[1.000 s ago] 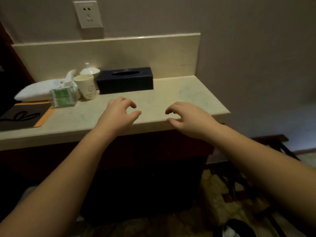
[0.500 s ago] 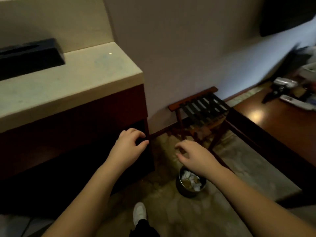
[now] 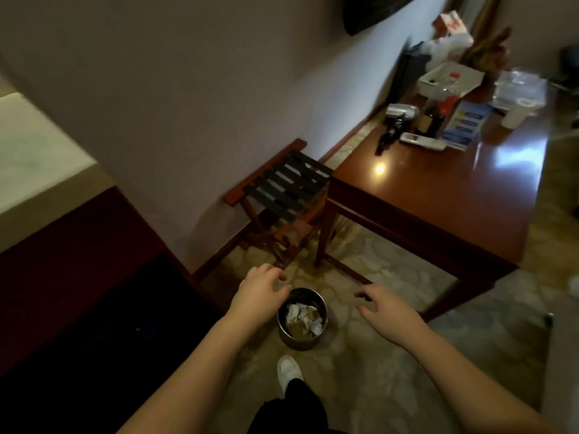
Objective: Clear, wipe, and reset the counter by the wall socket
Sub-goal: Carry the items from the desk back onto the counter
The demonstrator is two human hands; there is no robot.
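Only the right end of the pale stone counter (image 3: 34,151) shows, at the far left edge; the wall socket and the items on the counter are out of view. A small round metal bin (image 3: 302,319) with crumpled paper inside stands on the floor below me. My left hand (image 3: 260,291) hovers just left of the bin's rim, fingers loosely curled, holding nothing. My right hand (image 3: 385,311) hangs to the right of the bin, fingers relaxed and empty.
A folding luggage rack (image 3: 282,189) with dark straps stands against the wall. A glossy wooden desk (image 3: 438,189) on the right carries a hair dryer (image 3: 398,117), a phone handset (image 3: 421,140), a white tray and a paper cup. My white shoe (image 3: 288,371) is on the patterned carpet.
My view has swung right and down, away from the counter toward the floor and desk. Both hands dropped from over the counter edge to either side of the bin.
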